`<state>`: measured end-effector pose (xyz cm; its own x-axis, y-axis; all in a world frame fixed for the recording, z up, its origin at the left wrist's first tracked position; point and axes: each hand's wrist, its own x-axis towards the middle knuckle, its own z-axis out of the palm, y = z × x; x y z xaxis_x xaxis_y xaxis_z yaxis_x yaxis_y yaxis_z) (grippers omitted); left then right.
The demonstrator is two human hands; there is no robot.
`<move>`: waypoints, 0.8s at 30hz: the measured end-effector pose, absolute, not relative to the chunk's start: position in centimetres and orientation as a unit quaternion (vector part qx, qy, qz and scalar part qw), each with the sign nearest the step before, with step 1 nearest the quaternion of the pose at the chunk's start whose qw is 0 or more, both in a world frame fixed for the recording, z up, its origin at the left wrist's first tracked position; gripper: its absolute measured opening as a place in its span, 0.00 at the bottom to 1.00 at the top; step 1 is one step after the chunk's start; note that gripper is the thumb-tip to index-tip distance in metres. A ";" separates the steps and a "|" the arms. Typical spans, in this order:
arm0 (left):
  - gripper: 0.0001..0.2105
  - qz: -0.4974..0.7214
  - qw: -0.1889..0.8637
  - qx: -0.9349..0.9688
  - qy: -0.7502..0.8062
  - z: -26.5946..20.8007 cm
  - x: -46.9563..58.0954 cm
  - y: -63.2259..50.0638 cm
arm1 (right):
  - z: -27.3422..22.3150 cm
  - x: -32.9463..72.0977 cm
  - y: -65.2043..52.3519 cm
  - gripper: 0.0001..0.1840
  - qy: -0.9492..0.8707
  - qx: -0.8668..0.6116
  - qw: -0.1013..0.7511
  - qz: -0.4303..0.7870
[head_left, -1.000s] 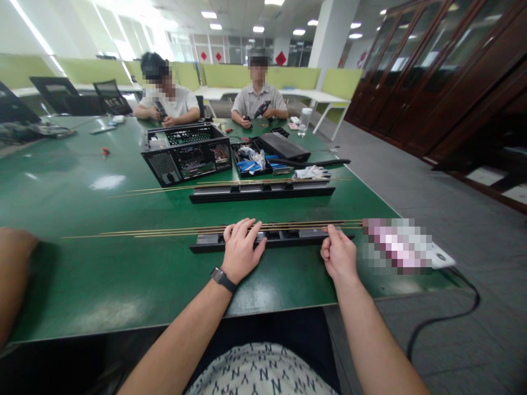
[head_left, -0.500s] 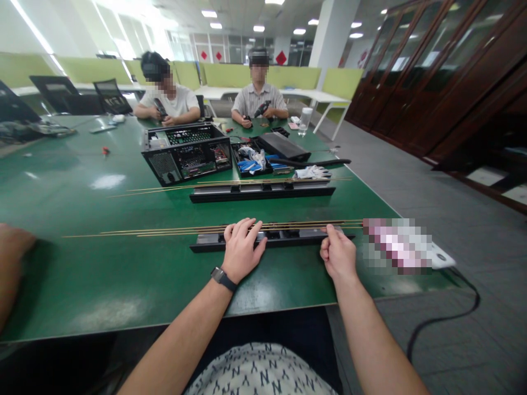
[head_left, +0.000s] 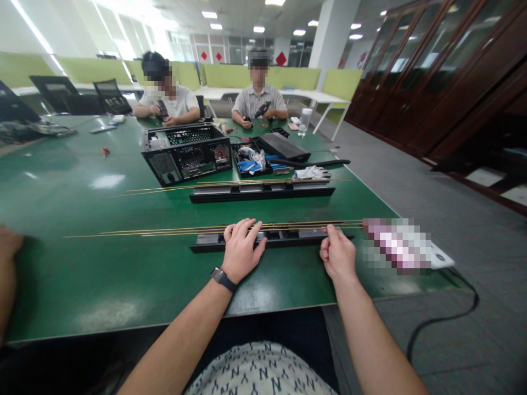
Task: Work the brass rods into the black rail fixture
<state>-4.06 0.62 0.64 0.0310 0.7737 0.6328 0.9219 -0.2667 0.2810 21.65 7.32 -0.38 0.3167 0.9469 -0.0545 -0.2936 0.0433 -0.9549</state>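
Note:
Several thin golden rods (head_left: 164, 230) lie lengthwise over a long black rail (head_left: 206, 248) with a grey inner face, on the table in front of me. My left hand (head_left: 244, 247) rests flat across the rods and the rail's middle, fingers stretched and slightly apart. Near the rail's right end, my right hand (head_left: 340, 251) is closed in a pinch at the lowest golden rod; its fingertips partly hide the grip. Beyond my hands sits a second black rail (head_left: 263, 193), also with golden rods along it.
Farther back on the green table (head_left: 123, 285) stand an opened computer case (head_left: 187, 156) and a box of gloves (head_left: 253, 160). A blurred pink and white object (head_left: 397, 247) lies right. Two people sit opposite. Another person's hand (head_left: 8, 241) shows at the left edge.
The lowest golden rod's left end has shifted slightly right. My hands stay in nearly the same place. The other person's hand at the left edge has moved farther left.

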 end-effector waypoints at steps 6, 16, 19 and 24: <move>0.18 -0.358 0.103 -0.712 -0.595 0.7 -4.1 0.6 | -0.4 21.7 7.4 0.23 -0.322 -0.494 0.644 0.488; 0.18 -0.359 0.101 -0.711 -0.596 0.6 -4.0 0.6 | -0.4 21.6 7.3 0.23 -0.325 -0.497 0.646 0.480; 0.18 -0.359 0.102 -0.711 -0.596 0.6 -4.0 0.6 | -0.4 21.7 7.3 0.23 -0.339 -0.501 0.632 0.484; 0.18 -0.358 0.103 -0.711 -0.596 0.6 -4.0 0.6 | -0.4 21.8 7.4 0.22 -0.309 -0.490 0.655 0.486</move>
